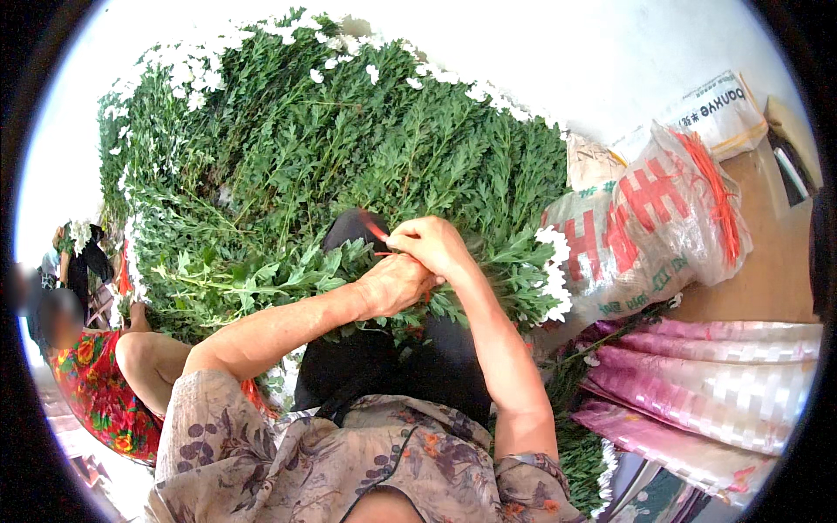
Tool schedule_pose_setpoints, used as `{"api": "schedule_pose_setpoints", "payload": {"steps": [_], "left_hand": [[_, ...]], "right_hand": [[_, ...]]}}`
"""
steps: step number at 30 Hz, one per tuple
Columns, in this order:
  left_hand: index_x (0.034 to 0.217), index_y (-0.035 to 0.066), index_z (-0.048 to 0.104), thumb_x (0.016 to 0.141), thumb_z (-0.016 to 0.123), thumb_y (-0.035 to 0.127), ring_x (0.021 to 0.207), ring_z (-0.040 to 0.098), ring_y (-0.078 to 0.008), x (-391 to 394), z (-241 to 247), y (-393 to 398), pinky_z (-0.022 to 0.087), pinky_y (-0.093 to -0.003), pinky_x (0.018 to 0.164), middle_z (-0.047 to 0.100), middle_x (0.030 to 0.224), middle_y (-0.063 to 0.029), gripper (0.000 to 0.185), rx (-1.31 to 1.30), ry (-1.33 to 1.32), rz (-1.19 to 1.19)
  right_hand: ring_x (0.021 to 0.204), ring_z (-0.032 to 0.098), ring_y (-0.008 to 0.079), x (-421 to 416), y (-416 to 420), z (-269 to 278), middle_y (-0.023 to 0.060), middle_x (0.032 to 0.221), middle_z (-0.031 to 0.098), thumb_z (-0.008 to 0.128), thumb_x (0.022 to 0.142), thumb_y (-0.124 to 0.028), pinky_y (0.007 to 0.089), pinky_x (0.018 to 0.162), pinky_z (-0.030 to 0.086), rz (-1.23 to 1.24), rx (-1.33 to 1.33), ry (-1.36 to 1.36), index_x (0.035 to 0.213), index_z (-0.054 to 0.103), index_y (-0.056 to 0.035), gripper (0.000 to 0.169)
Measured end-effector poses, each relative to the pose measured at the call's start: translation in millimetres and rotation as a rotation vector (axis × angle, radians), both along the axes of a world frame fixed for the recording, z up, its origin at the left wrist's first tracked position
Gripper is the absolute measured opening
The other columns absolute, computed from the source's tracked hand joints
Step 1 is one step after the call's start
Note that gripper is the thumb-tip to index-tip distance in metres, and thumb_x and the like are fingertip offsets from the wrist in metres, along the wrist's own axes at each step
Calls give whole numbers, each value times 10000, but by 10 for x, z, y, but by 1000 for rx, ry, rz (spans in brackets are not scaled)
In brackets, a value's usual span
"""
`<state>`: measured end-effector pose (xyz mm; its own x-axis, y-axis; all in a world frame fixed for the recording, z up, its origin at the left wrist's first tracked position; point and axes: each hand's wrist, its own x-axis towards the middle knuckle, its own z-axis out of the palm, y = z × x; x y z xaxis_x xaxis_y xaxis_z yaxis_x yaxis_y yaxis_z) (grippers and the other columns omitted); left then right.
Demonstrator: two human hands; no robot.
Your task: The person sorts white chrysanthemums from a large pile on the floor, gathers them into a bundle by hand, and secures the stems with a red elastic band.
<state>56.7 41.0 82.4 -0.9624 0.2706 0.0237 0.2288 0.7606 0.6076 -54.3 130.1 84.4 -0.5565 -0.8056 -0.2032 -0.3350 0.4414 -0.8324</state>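
Note:
Across my lap lies a bunch of leafy stems with white chrysanthemum blooms point(554, 274) at its right end. My left hand point(399, 284) and my right hand point(431, 245) meet over the bunch, the arms crossing at the wrists. One rests on the stems, its grip partly hidden; the other pinches a red plastic tie strip point(374, 225) between thumb and fingers. A short piece of red strip also shows between the hands. Beyond them spreads a large heap of cut chrysanthemums point(392, 144), green stems inward, white flowers along the edges.
Woven plastic sacks point(647, 216) stand at the right, one with a bundle of red strips point(713, 196) on top. Pink-and-white sheeting point(706, 379) lies lower right, beside more flower stems. A person in red floral clothing point(108, 386) sits at the left, with others behind.

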Motion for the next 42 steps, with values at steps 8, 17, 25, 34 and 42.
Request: {"api": "schedule_pose_setpoints", "payload": {"steps": [8,17,25,34,42], "left_hand": [[883,20,627,847,611,168,822,653,-365,84,109,-17,518,-464,701,656,859,-195,154,-196,-196,57],[902,62,648,787,705,249,906,585,-283,300,260,-58,458,-397,822,628,967,-82,226,28,580,196],[931,38,668,986,534,329,756,518,-89,183,89,-189,448,-284,693,594,795,-9,325,728,-240,343],[902,55,650,994,499,353,813,528,-72,114,338,-293,433,-269,761,623,862,16,347,1086,-570,459],[920,29,690,928,622,255,861,573,-78,67,331,-511,448,-258,822,666,858,-18,237,1074,-554,294]], "right_hand": [[690,579,72,580,471,36,-3,798,635,659,889,-134,232,621,476,-538,-566,-283,952,662,-14,136],[907,577,93,463,624,-94,26,1031,592,629,894,-36,243,783,489,-437,-719,-290,932,641,-46,41],[1215,490,232,358,716,40,100,1337,496,757,760,-67,398,1024,382,-63,-653,-181,852,683,-66,119],[1167,521,311,487,584,99,147,1220,546,843,628,-131,397,974,429,-186,-467,226,809,581,-42,331],[1041,563,317,468,574,50,118,1128,594,619,707,-26,388,887,473,-133,-436,345,915,574,21,218]]}}
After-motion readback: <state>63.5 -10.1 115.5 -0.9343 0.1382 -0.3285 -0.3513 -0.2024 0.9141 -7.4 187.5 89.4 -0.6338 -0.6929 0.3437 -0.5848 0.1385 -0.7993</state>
